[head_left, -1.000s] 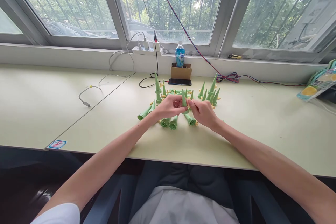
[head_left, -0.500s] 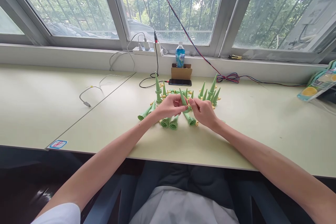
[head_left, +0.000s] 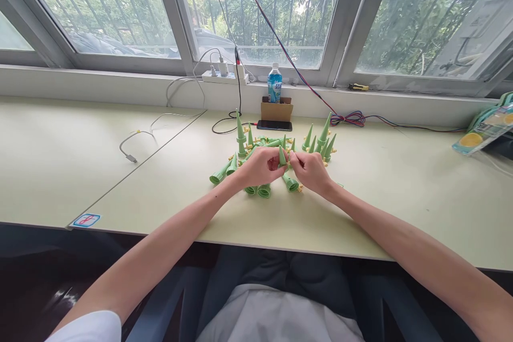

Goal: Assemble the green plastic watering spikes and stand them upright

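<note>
The green spike (head_left: pixel 282 156) has tipped since half a second ago, its point now lower and its body looking shorter, and the left hand (head_left: pixel 262 164) has shifted slightly with it. The spike is raised between both hands, near the middle of the cluster. The left hand pinches it between thumb and fingers from nine o'clock. At three o'clock the right hand (head_left: pixel 310 167) is curled in, thumb pressed to forefinger, just beside the spike's base; whether it pinches anything is too small to tell.

Taking the spike as centre, open-ended green pieces (head_left: pixel 263 191) lie at seven o'clock and another green piece (head_left: pixel 292 184) at five. Upright green spikes (head_left: pixel 323 139) with yellow parts stand between two and three, and a tall stack (head_left: pixel 241 141) near ten. Farther out, at twelve, are a phone (head_left: pixel 274 125), a cardboard box (head_left: pixel 276 111) and a blue bottle (head_left: pixel 274 85). Coiled cables (head_left: pixel 351 118) rest at two; a cable plug (head_left: pixel 131 158) lies at nine.
</note>
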`<state>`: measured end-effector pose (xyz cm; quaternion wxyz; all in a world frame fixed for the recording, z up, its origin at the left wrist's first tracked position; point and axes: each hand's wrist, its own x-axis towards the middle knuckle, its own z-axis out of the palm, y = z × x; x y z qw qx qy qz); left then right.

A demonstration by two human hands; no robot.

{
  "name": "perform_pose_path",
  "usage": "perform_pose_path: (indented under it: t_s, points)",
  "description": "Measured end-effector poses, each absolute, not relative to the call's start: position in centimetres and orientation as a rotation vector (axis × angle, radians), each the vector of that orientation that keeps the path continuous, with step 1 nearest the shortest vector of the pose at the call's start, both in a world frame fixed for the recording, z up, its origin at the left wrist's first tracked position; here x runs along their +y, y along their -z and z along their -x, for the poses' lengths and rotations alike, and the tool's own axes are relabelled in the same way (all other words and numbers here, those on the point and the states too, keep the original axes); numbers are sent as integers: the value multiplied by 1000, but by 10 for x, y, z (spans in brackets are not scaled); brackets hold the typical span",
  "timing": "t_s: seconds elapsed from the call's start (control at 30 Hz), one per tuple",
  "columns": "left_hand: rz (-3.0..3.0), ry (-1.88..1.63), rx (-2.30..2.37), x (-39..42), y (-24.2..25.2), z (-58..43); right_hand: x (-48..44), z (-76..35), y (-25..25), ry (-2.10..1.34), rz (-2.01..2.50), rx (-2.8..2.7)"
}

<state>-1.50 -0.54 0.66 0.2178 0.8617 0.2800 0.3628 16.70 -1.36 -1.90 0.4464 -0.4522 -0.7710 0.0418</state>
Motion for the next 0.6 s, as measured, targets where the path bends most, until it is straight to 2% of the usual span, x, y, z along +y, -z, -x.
perform_pose_path:
  t_s: [0.2,0.6]
  points:
    - [-2326,-1015,807,-4,-8,13,-15,-167,18,-113,1126,-1854]
    - [-1836,-1002,777,-4,-19,16,-17,-169,16,-115,970,-1867]
